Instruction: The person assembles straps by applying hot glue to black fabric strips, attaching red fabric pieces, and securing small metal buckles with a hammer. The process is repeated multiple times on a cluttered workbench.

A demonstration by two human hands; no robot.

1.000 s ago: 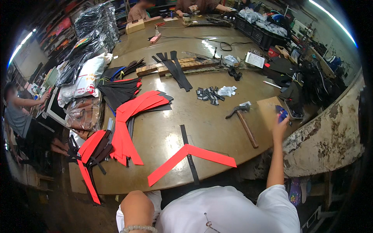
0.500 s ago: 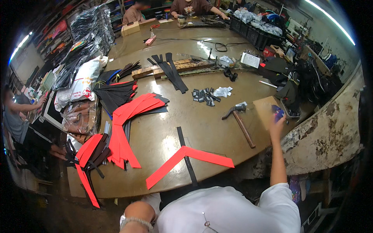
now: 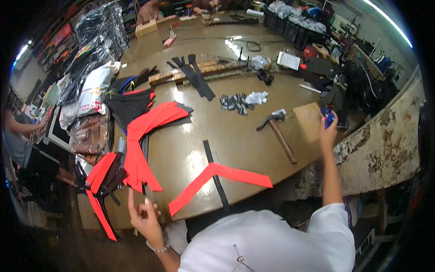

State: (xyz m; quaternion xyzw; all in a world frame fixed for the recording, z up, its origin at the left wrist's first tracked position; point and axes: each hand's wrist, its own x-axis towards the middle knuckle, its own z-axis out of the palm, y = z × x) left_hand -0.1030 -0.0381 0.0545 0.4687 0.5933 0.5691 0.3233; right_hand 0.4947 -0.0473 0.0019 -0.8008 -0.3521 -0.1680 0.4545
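Note:
My right hand (image 3: pixel 328 131) is closed on a small dark blue object (image 3: pixel 326 116) at the right side of the table, beside a tan sheet (image 3: pixel 306 120). What the object is cannot be made out. My left hand (image 3: pixel 147 222) is raised at the near table edge with its index finger stretched out and nothing in it, below a pile of angled red strips (image 3: pixel 138 149). Between my hands, a bent red strip (image 3: pixel 192 188) lies like a wide inverted V, with a narrow black strip (image 3: pixel 220 191) crossing beneath its peak.
A wooden-handled hammer (image 3: pixel 283 143) lies left of the tan sheet. Small black labels (image 3: pixel 235 104) and black strips (image 3: pixel 197 79) lie farther back. Packed bags (image 3: pixel 90 97) line the left side; a black crate (image 3: pixel 290 28) stands far right. Other people are at the far side and left.
My left hand has come up to the near table edge, beside the red strips. My right hand, with the dark blue object, has drawn slightly off the tan sheet. The view has shifted slightly.

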